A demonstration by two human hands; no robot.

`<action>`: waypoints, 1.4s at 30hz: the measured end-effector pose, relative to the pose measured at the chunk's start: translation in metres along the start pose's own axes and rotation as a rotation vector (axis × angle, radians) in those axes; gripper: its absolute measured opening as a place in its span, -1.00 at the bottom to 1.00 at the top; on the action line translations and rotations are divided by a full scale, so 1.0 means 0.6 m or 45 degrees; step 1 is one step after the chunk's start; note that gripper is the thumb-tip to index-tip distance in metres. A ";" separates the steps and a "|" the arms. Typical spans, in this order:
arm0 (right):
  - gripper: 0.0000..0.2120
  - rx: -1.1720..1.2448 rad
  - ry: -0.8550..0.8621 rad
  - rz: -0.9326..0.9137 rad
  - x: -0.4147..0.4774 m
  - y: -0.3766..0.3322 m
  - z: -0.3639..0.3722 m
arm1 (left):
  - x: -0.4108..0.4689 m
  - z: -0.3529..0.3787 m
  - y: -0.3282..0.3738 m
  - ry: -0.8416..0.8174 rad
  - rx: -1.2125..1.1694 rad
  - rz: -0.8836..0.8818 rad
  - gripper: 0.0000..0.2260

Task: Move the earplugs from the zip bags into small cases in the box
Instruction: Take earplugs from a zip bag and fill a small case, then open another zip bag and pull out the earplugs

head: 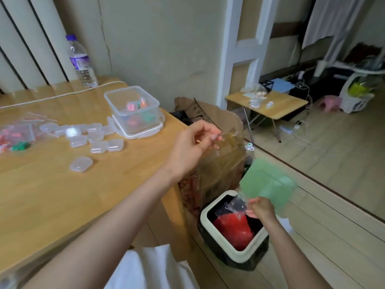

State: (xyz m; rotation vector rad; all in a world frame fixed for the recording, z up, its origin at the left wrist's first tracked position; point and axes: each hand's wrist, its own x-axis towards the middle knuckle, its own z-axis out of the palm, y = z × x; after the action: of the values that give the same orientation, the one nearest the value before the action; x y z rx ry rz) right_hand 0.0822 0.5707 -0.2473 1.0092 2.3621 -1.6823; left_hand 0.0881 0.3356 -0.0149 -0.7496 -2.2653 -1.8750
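Earplugs [131, 105] in pink, orange and green sit in the clear box [118, 107] near the table's [62, 195] far right corner. More of them show through the zip bags [14, 132] heaped at the left edge. Between the two we see a scatter of clear small cases [93, 134], with a lone case [80, 163] lying nearer us.

Off the side of the table, our left hand [191, 147] reaches past the edge, thumb and fingertips pinching a sheet of clear plastic [225, 155] that hangs beside the table. Down low, our right hand [260, 209] pinches a crumpled clear bag [237, 205] right over the open waste bin [203, 215], whose green lid [268, 184] is tipped up behind. A water bottle [81, 61] stands by the wall.
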 end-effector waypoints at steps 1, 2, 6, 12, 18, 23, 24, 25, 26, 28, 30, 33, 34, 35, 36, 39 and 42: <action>-0.92 -0.002 -0.041 0.022 0.000 0.013 0.006 | 0.001 -0.001 -0.001 0.000 0.003 -0.003 -0.90; -0.81 -0.009 -0.077 0.059 0.000 0.021 0.010 | 0.002 -0.003 -0.001 0.001 0.010 -0.004 -0.89; -0.64 0.027 -0.173 0.116 0.005 0.021 0.012 | 0.004 -0.011 -0.003 -0.002 0.013 -0.026 -0.89; -0.76 0.115 -0.162 -0.175 -0.023 -0.101 -0.010 | 0.005 -0.029 -0.007 0.007 0.060 -0.053 -0.89; -0.86 0.192 -0.157 -0.702 -0.128 -0.304 -0.033 | -0.001 -0.080 0.000 0.068 0.159 -0.066 -0.93; -0.86 0.190 -0.284 -0.941 -0.223 -0.422 0.010 | -0.022 -0.152 -0.004 0.222 0.188 -0.120 -0.92; -0.86 0.182 -0.327 -0.971 -0.240 -0.438 0.029 | -0.030 -0.169 -0.005 0.254 0.203 -0.137 -0.92; -0.85 0.182 -0.373 -0.996 -0.257 -0.452 0.050 | -0.038 -0.187 -0.008 0.286 0.224 -0.155 -0.93; -0.85 0.187 -0.427 -1.018 -0.273 -0.465 0.073 | -0.047 -0.206 -0.011 0.317 0.248 -0.176 -0.93; -0.89 0.180 -0.538 -1.068 -0.299 -0.483 0.124 | -0.065 -0.244 -0.019 0.375 0.297 -0.213 -0.94; -0.91 0.135 -0.637 -1.139 -0.319 -0.495 0.177 | -0.086 -0.285 -0.028 0.425 0.381 -0.240 -0.94; -0.87 -0.012 -0.744 -1.228 -0.344 -0.506 0.252 | -0.116 -0.344 -0.042 0.491 0.579 -0.283 -0.85; -0.88 -0.093 -0.779 -1.258 -0.351 -0.506 0.277 | -0.126 -0.363 -0.046 0.520 0.625 -0.293 -0.80; -0.89 -0.180 -0.817 -1.278 -0.357 -0.505 0.300 | -0.134 -0.380 -0.050 0.553 0.659 -0.302 -0.77; -0.91 -0.257 -0.857 -1.286 -0.363 -0.502 0.322 | -0.143 -0.397 -0.053 0.588 0.682 -0.312 -0.78; -0.94 -0.428 -0.922 -1.322 -0.375 -0.496 0.378 | -0.165 -0.439 -0.060 0.694 0.723 -0.377 -0.88; -0.96 -0.474 -0.949 -1.388 -0.389 -0.502 0.419 | -0.186 -0.482 -0.073 0.801 0.852 -0.471 -0.88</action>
State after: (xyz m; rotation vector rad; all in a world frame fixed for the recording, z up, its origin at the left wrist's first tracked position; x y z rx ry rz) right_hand 0.0238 0.1887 -0.0040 -0.9833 2.5290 -1.2689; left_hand 0.1017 0.0230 -0.0296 0.3248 -2.4112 -1.0593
